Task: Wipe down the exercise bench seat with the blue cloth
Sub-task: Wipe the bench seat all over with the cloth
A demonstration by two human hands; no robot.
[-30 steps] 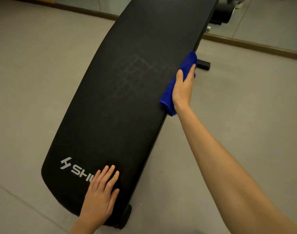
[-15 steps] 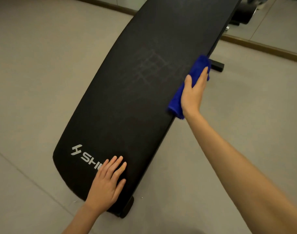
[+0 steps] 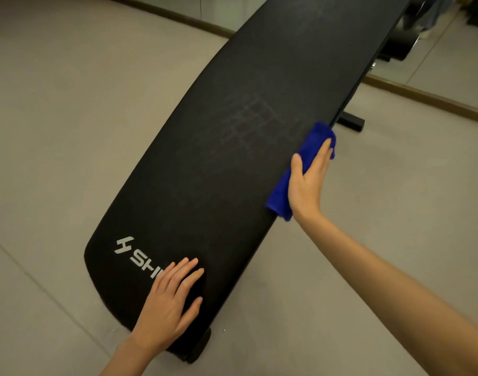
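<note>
A long black padded bench seat runs diagonally from the near left to the far right, with a white logo at its near end and faint grid-like marks in its middle. My right hand presses a folded blue cloth against the seat's right edge, fingers wrapped over it. My left hand lies flat, fingers spread, on the near end of the seat beside the logo.
Grey floor surrounds the bench. A black frame foot sticks out under the right edge. A wooden baseboard and a mirror wall stand behind, with a black roller pad at the bench's far end.
The view has shifted, so the bench sits further right in frame. My right hand and the cloth stay at about the same spot on the seat's right edge. My left hand stays flat.
</note>
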